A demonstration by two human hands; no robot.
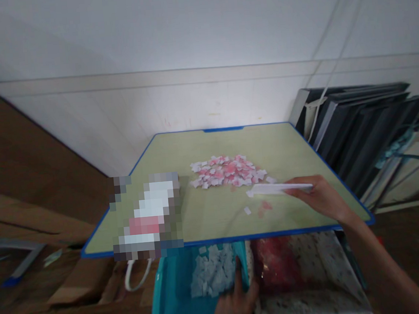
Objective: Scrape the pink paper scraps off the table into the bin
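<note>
Over the right side of the pale green table point(282, 146), my right hand point(319, 196) is closed on a white flat strip point(271, 188); the strip's exact kind is unclear. The strip's far end lies close to a pile of small pink and white paper-like pieces point(229, 171). Below the table's front edge, my left hand point(235, 304) is at the right rim of a teal bin point(159, 298), index finger and thumb stretched apart. Whitish pieces point(212, 271) lie inside that bin.
A pixelated, blurred object point(151, 211) with a white loop point(126, 276) stands at the table's left. Right of the bin is a stained pale container point(315, 270) with a red mass point(275, 263). Dark flat panels point(368, 123) lean at the right; a brown board point(22, 158) stands left.
</note>
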